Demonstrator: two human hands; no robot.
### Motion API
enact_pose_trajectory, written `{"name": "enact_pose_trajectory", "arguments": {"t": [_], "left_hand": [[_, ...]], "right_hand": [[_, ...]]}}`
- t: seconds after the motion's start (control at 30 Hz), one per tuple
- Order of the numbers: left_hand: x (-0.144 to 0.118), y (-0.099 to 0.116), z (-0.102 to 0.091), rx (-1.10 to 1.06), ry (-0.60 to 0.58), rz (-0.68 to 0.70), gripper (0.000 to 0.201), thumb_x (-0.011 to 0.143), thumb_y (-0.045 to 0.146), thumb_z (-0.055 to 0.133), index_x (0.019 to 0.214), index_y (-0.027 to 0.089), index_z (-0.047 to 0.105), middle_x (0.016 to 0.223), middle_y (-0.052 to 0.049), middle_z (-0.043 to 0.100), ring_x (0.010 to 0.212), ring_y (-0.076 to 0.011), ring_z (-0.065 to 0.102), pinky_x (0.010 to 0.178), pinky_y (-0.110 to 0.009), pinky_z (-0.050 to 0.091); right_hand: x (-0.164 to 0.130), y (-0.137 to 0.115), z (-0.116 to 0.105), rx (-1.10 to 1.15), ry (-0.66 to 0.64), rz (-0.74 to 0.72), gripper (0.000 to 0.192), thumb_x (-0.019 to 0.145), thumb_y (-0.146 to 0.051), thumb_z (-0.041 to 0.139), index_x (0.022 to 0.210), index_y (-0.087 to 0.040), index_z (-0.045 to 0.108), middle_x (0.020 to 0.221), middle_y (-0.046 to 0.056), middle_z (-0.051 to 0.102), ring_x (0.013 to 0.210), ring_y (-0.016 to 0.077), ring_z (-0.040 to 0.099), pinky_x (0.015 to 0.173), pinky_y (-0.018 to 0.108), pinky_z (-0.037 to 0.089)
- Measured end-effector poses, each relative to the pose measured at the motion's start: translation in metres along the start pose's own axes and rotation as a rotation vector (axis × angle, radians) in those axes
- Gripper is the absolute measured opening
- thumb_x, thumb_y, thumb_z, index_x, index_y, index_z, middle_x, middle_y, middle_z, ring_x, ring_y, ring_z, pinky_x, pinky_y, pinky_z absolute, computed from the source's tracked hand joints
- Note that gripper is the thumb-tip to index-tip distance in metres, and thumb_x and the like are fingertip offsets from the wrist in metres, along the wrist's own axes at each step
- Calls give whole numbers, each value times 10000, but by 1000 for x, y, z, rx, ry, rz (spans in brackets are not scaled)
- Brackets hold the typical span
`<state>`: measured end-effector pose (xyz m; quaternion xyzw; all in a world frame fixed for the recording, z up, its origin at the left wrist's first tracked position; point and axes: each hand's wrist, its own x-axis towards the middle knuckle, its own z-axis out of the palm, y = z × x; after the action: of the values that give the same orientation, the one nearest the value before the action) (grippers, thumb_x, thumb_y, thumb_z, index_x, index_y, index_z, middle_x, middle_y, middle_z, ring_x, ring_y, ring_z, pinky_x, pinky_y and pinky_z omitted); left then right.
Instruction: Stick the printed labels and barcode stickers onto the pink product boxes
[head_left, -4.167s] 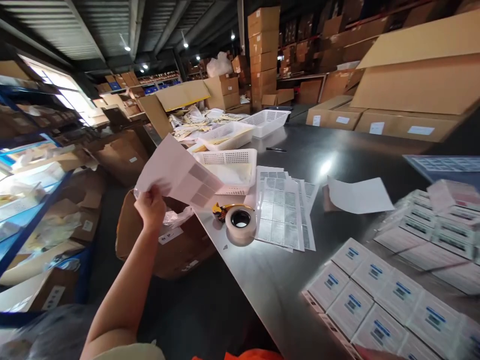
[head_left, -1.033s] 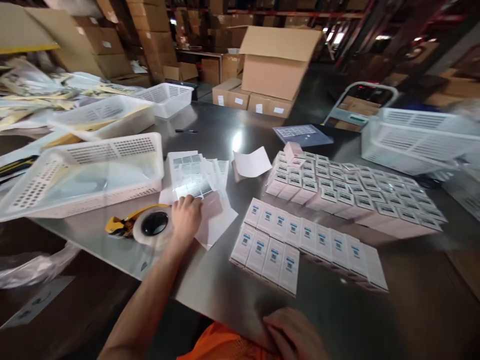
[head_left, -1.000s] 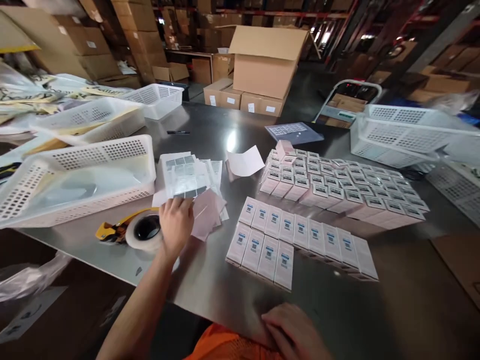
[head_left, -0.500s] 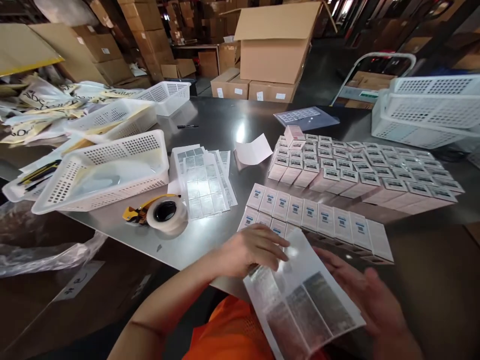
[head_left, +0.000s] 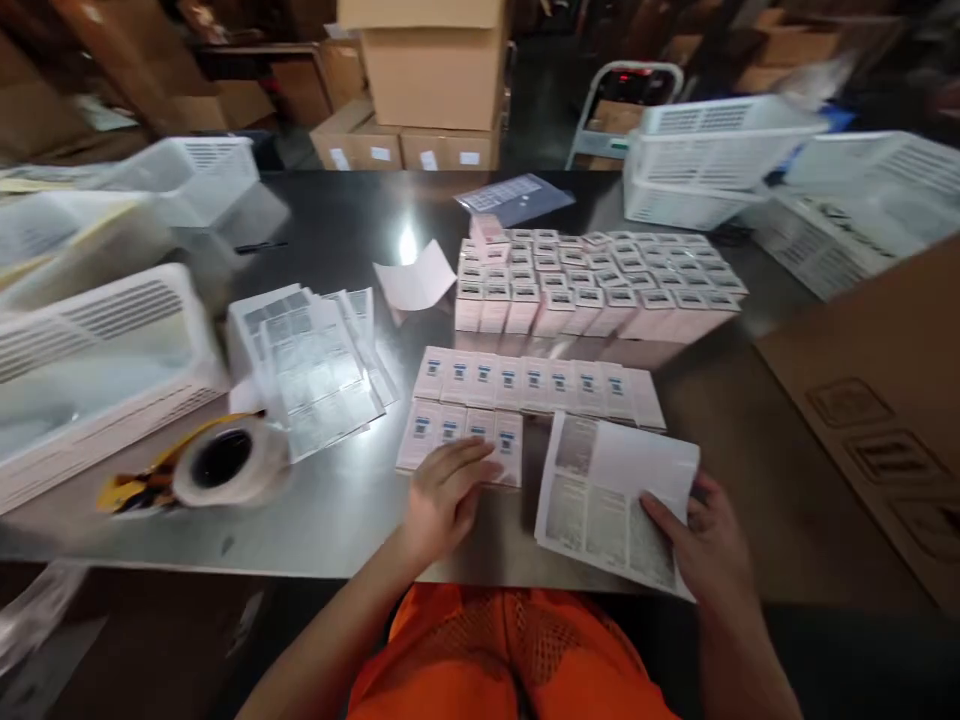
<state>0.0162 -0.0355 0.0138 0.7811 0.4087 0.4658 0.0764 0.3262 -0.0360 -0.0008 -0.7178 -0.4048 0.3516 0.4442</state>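
The label sheet [head_left: 615, 495] is held by the R hand [head_left: 701, 545] at its lower R corner, thumb on top and fingers under, so the hand is clamped on the sheet. The sheet lies nearly flat at the near edge of the metal table [head_left: 352, 500], just R of ctr, its far edge just beside the front rows of small boxes [head_left: 517, 400]. The R forearm is brought in from the lower R, wrist roughly straight.

The L hand [head_left: 450, 490] is laid palm down, fingers spread apart and slightly curled, nothing gripped; its fingertips [head_left: 480, 455] are seen touching the nearest boxes of the front rows. The L forearm is angled up from the lower L.

A bigger block of boxes [head_left: 592, 280] is stood further back, apart from the front rows. More label sheets [head_left: 315, 355] are fanned out to the L, w/ a tape roll [head_left: 225, 465] near the table edge beside them & a white basket [head_left: 90, 370] further L. More baskets [head_left: 712, 160] are stacked at the far R; a curled paper [head_left: 416, 280] sits betw. the sheets & the back block. The L side is motion-blurred.
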Motion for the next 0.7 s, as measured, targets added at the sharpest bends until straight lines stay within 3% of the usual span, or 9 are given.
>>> {"name": "enact_pose_trajectory", "arguments": {"t": [0.17, 0.33, 0.5, 0.7], "left_hand": [[-37, 26, 34, -14, -309, 235, 347, 874, 35, 520, 1184, 120, 651, 1208, -127, 727, 1198, -267, 635, 991, -416, 550], [-51, 41, 57, 73, -527, 316, 338, 885, 55, 512, 1185, 91, 664, 1254, -145, 704, 1191, -314, 636, 1021, -472, 517], [-55, 40, 56, 151, -591, 318, 282, 886, 78, 523, 1112, 79, 691, 1207, -164, 722, 1156, -326, 656, 1020, -487, 511], [-65, 39, 46, 161, -597, 242, 303, 878, 87, 545, 1150, 105, 678, 1259, -152, 702, 1200, -312, 635, 1049, -479, 488]], "right_hand": [[-4, 24, -3, 14, -49, 23, 853, 656, -554, 784, 1334, -185, 418, 936, 87, 751, 857, 298, 725, 807, 479, 590], [-7, 36, 3, -35, -96, -31, 811, 765, -428, 735, 1445, -184, 369, 1073, 114, 728, 958, 291, 710, 900, 491, 555], [-12, 32, 11, -121, -144, -84, 797, 798, -368, 714, 1488, -196, 353, 1121, 113, 721, 1020, 303, 692, 927, 482, 541], [-14, 31, 20, -221, -142, -129, 767, 799, -351, 703, 1487, -195, 402, 1352, 142, 596, 1149, 313, 627, 979, 456, 511]]}}
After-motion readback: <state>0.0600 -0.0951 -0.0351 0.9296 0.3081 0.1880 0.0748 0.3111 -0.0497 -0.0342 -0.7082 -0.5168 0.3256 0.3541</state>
